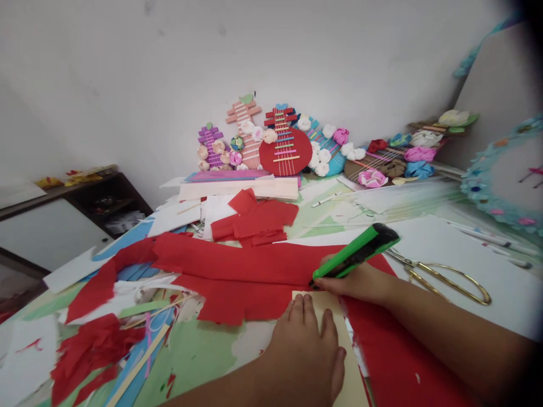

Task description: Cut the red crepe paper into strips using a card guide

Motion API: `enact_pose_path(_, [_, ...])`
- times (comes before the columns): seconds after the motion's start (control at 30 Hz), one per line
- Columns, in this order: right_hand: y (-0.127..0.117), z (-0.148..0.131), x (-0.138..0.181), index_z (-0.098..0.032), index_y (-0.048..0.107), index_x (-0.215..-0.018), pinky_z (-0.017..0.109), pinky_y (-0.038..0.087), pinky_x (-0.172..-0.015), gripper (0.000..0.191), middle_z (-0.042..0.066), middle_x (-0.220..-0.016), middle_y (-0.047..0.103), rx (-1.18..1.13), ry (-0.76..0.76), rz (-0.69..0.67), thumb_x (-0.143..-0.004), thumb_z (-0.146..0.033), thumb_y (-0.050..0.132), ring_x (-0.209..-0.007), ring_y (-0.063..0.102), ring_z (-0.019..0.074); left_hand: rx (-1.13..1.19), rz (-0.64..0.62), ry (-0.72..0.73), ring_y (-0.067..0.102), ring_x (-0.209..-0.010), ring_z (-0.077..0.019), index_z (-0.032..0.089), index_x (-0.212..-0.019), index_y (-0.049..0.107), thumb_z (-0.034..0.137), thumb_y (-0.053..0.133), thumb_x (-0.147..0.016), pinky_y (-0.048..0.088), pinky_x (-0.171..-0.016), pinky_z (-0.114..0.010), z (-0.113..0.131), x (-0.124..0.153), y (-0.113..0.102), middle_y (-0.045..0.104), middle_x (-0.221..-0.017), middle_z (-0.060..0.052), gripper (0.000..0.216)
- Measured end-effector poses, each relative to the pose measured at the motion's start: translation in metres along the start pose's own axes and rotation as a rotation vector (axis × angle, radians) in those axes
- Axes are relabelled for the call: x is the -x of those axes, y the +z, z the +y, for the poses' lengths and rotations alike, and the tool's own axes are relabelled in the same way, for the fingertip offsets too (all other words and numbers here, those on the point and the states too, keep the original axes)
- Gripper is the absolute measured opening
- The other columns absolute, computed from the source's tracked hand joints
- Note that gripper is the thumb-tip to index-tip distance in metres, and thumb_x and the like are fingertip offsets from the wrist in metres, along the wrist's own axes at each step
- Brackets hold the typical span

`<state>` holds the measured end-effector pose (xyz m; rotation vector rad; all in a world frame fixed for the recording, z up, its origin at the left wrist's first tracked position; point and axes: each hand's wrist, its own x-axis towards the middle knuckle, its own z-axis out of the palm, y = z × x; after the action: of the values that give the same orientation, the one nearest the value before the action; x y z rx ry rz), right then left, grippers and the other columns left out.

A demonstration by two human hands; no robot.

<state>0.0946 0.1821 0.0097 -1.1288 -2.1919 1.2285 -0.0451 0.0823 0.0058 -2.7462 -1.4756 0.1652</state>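
Observation:
My right hand (362, 281) grips a green and black utility knife (354, 251). The knife is tilted, its tip down at the red paper (250, 264) near the top corner of a cream card strip (339, 322). Flat on that strip lies my left hand (303, 345), fingers stretched out and thumb at the side. The red paper runs left across the table as a long piece with torn, uneven edges. Another red sheet (394, 350) lies to the right of the strip, partly under my right forearm. The blade itself is too small to make out.
Gold-handled scissors (449, 280) lie on a white sheet at the right. Folded red scraps (258, 217) sit behind the long paper; crumpled red scraps (93, 350) are at the left. Paper instruments with strings and paper flowers (286, 150) lean on the back wall. A cabinet (51, 232) stands left.

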Motion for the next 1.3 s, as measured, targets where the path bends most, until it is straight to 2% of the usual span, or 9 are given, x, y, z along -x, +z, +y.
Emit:
enact_pose_path(0.3, [-0.0015, 0.0033, -0.0006, -0.019, 0.059, -0.071, 0.024, 0.043, -0.062, 0.015, -0.001, -0.071, 0.060, 0.007, -0.016, -0.042, -0.072, -0.034, 0.053, -0.067, 0.055, 0.0130, 0.019, 0.041, -0.005, 0.040, -0.108, -0.0404, 0.007, -0.120, 0.047, 0.037, 0.037, -0.084, 0.040, -0.080, -0.049, -0.0031, 0.0006, 0.0028, 0.043, -0.117, -0.030, 0.047])
enact_pose_path(0.5, [-0.0010, 0.0053, -0.0016, -0.019, 0.054, -0.064, 0.025, 0.043, -0.061, 0.019, -0.001, -0.068, 0.056, 0.064, -0.085, -0.098, -0.073, -0.035, 0.052, -0.065, 0.053, 0.0131, 0.033, 0.013, -0.013, 0.040, -0.109, -0.0400, 0.007, -0.120, 0.047, 0.037, 0.040, -0.083, 0.039, -0.081, -0.049, -0.0001, -0.0002, -0.0005, 0.042, -0.119, -0.029, 0.048])
enact_pose_path(0.8, [-0.0026, 0.0025, 0.0009, -0.019, 0.058, -0.068, 0.025, 0.045, -0.063, 0.018, 0.000, -0.070, 0.062, 0.025, -0.020, -0.009, -0.072, -0.035, 0.052, -0.069, 0.056, 0.0143, 0.027, -0.005, -0.020, 0.040, -0.109, -0.0394, 0.008, -0.120, 0.047, 0.037, 0.038, -0.083, 0.038, -0.082, -0.048, -0.0014, 0.0010, -0.0003, 0.042, -0.119, -0.028, 0.047])
enact_pose_path(0.97, [-0.0049, 0.0026, 0.0002, -0.019, 0.059, -0.069, 0.025, 0.045, -0.063, 0.015, -0.001, -0.071, 0.063, 0.010, -0.027, -0.044, -0.071, -0.033, 0.053, -0.068, 0.057, 0.0141, 0.019, 0.022, -0.005, 0.040, -0.109, -0.0390, 0.007, -0.119, 0.047, 0.037, 0.037, -0.084, 0.039, -0.082, -0.049, -0.0010, 0.0007, 0.0010, 0.043, -0.118, -0.028, 0.047])
enact_pose_path(1.3, [-0.0071, 0.0081, -0.0012, -0.019, 0.061, -0.073, 0.025, 0.044, -0.063, 0.017, -0.001, -0.071, 0.062, 0.015, -0.032, -0.072, -0.071, -0.035, 0.054, -0.068, 0.056, 0.0137, 0.033, -0.013, -0.010, 0.038, -0.110, -0.0406, 0.007, -0.121, 0.046, 0.037, 0.036, -0.084, 0.038, -0.083, -0.048, -0.0021, 0.0011, 0.0001, 0.040, -0.119, -0.031, 0.048])
